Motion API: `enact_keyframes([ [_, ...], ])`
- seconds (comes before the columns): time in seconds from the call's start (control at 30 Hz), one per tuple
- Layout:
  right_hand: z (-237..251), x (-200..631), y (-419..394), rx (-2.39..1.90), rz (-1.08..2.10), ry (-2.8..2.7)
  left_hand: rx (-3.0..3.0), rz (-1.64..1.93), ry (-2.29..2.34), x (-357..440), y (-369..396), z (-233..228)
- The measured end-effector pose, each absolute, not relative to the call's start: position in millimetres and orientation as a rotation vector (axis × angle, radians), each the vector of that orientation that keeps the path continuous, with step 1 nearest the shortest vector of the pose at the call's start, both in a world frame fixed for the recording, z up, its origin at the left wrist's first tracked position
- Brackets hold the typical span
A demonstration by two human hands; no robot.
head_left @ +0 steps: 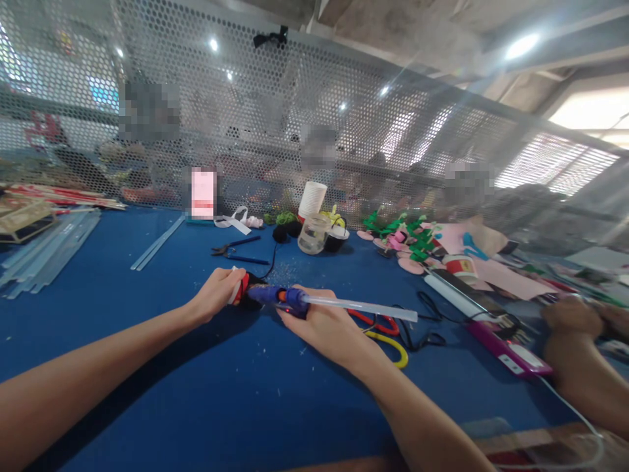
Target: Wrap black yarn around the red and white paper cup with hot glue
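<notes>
- Head view showed a glue gun (272, 296) lying low over the blue table (147, 367), right between the two hands, nozzle end toward the left hand.
- A clear glue stick (363, 307) ran out of the gun's back, past the right hand and off to the right, above red scissors (381, 322) and yellow scissors (393, 347).
- Left hand (216, 295) was curled shut around a small red, white and black piece (240, 288), pressed up against the gun's tip.
- What that piece was, I could not tell.
- Right hand (319, 324) was wrapped closed over the gun's body, fingers tucked under, thumb side on top.
- Black cord trailed from the gun toward the far side of the table.
- Further back sat pliers (234, 249), a glass jar (313, 234) and a white cup (312, 198).
- Another person's hand (572, 318) rested at the right edge, well apart from the gun.
</notes>
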State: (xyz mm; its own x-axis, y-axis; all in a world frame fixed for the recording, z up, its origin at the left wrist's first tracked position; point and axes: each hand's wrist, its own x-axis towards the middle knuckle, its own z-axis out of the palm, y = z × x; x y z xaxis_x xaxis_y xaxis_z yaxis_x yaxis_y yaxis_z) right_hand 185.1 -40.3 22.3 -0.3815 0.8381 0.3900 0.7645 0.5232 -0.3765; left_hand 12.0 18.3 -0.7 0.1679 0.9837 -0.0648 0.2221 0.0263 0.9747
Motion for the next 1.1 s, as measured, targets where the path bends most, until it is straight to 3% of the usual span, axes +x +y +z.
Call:
enact_keyframes([
  [1.1,27.6,190.6,-30.6,-1.532,0.488,-1.926,1.719,0.848,1.233,6.5,16.9,-6.0],
])
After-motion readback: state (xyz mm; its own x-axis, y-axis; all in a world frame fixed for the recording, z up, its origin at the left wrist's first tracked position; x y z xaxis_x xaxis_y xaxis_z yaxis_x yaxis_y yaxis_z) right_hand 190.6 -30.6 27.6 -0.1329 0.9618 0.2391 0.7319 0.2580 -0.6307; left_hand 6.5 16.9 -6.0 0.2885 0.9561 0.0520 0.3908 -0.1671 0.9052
